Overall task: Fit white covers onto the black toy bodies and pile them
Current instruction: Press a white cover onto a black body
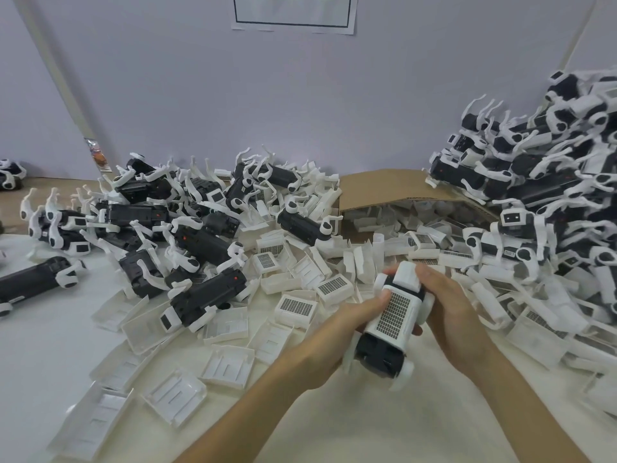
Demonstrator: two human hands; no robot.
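A black toy body (379,354) with white legs is held in the middle of the view, a white grid-patterned cover (395,315) sitting on its top. My left hand (347,329) grips its left side, thumb pressing on the cover. My right hand (447,309) grips the right side and far end. Bare black bodies (200,242) lie heaped at the left. Loose white covers (227,365) are scattered in front. A tall pile of covered toys (534,202) rises at the right.
An open cardboard box (384,188) lying on its side spills covers at the back centre. A pale wall with a paper sign (293,11) stands behind. The white tabletop (367,422) shows near me between my forearms.
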